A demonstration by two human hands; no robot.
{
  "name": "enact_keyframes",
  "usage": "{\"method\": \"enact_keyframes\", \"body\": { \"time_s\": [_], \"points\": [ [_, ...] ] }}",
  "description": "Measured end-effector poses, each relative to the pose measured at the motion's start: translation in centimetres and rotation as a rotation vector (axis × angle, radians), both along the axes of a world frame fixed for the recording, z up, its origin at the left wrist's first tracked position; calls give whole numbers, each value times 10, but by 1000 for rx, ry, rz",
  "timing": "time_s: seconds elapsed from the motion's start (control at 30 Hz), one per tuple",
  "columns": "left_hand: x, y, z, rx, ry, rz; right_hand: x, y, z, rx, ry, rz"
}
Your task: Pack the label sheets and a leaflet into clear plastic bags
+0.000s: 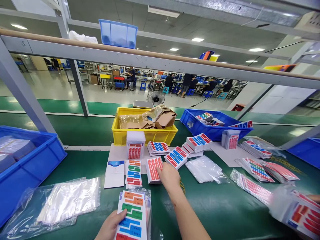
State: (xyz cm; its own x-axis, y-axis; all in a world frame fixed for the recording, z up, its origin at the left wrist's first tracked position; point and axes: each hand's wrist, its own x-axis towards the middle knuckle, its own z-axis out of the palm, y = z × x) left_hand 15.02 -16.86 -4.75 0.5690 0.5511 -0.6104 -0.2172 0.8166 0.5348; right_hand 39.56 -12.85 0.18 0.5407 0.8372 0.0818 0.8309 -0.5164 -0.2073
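Note:
My left hand (pixel 112 224) holds a printed card (pixel 133 213) with orange, green, blue and red shapes, its thumb over the front and clear plastic behind it. Further forward, my right hand (pixel 168 175) has its fingers on a stack of red-and-white cards (pixel 153 171); its fingertips are partly hidden. Left of that stack lie a multicoloured card pile (pixel 133 175) and a white booklet (pixel 114 175). Behind stand a pile of red cards (pixel 135 150) and a stack with blue and red shapes (pixel 158 147). Another such stack (pixel 176 156) touches the right hand's area.
Clear bags lie left (pixel 70 200) and right (pixel 205 168). A yellow bin (pixel 145 135) holds brown paper. Blue bins stand at left (pixel 47 160) and back right (pixel 215 133). At the right edge, another person's hand (pixel 314 198) is beside bagged cards (pixel 300 213).

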Motion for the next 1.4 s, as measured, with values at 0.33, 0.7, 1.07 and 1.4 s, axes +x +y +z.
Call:
{"method": "enact_keyframes", "body": {
  "time_s": [0.33,0.7,1.07,1.4],
  "points": [
    [1,5,-8,-70,-61,87,-7,-31,0,279,770,153],
    [15,-5,-13,221,-175,117,-91,-87,-38,196,1307,164],
    [11,-5,-18,380,-109,67,-72,-79,-50,107,764,308],
    [3,-3,-13,571,-105,-139,-67,-71,-35,166,1709,439]
  ]
}}
